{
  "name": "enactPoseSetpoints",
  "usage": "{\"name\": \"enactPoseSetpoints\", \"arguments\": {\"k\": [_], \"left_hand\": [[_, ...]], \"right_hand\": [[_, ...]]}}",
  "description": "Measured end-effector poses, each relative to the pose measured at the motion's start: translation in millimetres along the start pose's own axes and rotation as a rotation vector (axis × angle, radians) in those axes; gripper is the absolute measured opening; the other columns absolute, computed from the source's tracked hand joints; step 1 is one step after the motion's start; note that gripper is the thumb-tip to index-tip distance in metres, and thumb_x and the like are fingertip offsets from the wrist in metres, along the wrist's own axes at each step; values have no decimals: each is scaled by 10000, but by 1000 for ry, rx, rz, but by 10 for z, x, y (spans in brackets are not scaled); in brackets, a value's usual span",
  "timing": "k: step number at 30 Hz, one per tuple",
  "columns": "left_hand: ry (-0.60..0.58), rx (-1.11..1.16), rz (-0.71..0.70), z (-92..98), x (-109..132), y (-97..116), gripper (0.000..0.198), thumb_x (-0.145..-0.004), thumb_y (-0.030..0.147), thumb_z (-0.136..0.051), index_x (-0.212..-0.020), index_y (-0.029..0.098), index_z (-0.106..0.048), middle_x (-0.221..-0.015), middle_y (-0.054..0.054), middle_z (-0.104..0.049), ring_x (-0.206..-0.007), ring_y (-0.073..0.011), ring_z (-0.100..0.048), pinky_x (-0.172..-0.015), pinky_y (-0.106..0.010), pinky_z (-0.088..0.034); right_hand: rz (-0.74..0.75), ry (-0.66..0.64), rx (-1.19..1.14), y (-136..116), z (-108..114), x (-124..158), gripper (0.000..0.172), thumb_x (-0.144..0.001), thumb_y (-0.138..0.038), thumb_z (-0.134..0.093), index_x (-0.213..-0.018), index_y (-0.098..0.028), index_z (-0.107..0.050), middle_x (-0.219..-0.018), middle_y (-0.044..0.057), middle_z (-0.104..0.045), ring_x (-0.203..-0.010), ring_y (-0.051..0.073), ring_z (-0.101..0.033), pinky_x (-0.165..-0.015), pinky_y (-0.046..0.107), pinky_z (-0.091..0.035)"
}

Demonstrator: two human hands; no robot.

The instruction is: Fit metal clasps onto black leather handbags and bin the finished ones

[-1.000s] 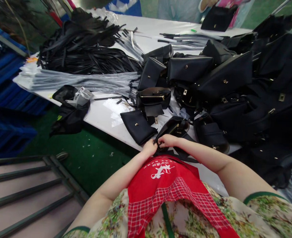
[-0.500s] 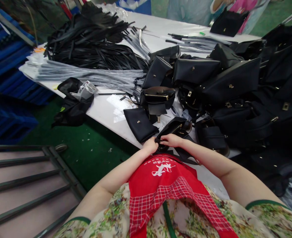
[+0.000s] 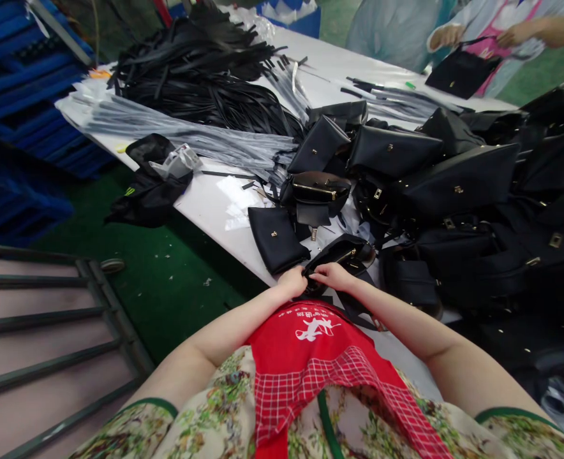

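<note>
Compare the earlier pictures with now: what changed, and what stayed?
The view turned, bringing a co-worker's second hand into sight. The right hand edged slightly away from the left hand. No grasp visibly changed; both hands stay at the open bag.

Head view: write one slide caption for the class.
Left hand and right hand at an open black bag, beside a heap of black handbags.

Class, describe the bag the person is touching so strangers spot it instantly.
Find the white table. At its near edge, beyond the red apron, sits an open black bag with a gold zip. Unlike neighbouring bags, the left hand and right hand touch it.
</note>
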State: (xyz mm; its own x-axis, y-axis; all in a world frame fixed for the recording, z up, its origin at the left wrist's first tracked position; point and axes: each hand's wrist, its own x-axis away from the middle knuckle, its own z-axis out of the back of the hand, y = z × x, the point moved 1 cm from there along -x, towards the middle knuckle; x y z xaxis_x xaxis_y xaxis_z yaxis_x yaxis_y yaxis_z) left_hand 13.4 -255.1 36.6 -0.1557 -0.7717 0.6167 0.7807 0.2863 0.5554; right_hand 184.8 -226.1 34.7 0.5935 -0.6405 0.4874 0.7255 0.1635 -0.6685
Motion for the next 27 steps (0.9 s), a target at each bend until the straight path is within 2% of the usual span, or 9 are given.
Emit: {"name": "enactPoseSetpoints", "arguments": {"k": [4, 8, 12, 17, 20, 24, 27], "left_hand": [[1, 17, -3, -9, -15, 14, 366, -867, 319, -481, -1194, 205, -599, -1116, -115, -689, -995, -251, -650, -833, -321, -492], [2, 18, -1, -18, -37, 35, 370, -857, 300, -482, -1192, 193, -596, -1111, -126, -688, -998, -260, -647, -834, -333, -493], [-5, 14, 3, -15, -45, 65, 372, -838, 264, -499, -1190, 193, -596, -1108, -130, -687, -1013, -268, -642, -850, -347, -491], [4, 14, 0, 13, 6, 111, 368, -844, 230, -481, -1194, 196, -591, -1126, -129, -680, -1034, -259, -636, -877, -345, -487], [32, 16, 0, 49, 72, 94, 373, -846, 193, -456, -1195, 191, -591, -1120, -125, -684, -1020, -245, -644, -882, -339, -490], [55, 29, -6, 68, 104, 28, 361, -814, 165, -479, -1139, 212, -629, -1095, -97, -699, -1002, -242, -654, -860, -322, -502], [58, 35, 4, 70, 70, 17, 352, -811, 177, -479, -1124, 214, -636, -1086, -92, -703, -1003, -247, -655, -847, -318, -506]], "right_hand": [[-47, 31, 254, -57, 112, 47, 411, -936, -449, -391, -843, -157, -665, -815, 83, -689, -749, 190, -619, -648, 264, -415], [-20, -49, 446, -164, 165, 35, 340, -918, -381, -425, -889, -156, -679, -942, 129, -686, -884, 253, -624, -750, 321, -424], [-33, -128, 557, -291, 70, -68, 247, -870, -260, -491, -887, -128, -699, -964, 169, -686, -946, 295, -622, -823, 368, -431], [-145, -133, 606, -430, -158, -276, 194, -807, -106, -533, -876, -90, -713, -944, 205, -695, -922, 304, -647, -806, 368, -460], [-207, -75, 588, -442, -174, -329, 226, -829, -120, -498, -898, -66, -707, -931, 217, -695, -862, 296, -665, -737, 355, -477], [-152, -91, 499, -354, -81, -322, 191, -784, -209, -576, -893, -109, -696, -870, 135, -710, -778, 221, -670, -638, 253, -465], [-102, -118, 466, -317, -62, -311, 210, -777, -159, -531, -916, -141, -688, -858, 87, -714, -784, 189, -670, -640, 225, -457]]}}
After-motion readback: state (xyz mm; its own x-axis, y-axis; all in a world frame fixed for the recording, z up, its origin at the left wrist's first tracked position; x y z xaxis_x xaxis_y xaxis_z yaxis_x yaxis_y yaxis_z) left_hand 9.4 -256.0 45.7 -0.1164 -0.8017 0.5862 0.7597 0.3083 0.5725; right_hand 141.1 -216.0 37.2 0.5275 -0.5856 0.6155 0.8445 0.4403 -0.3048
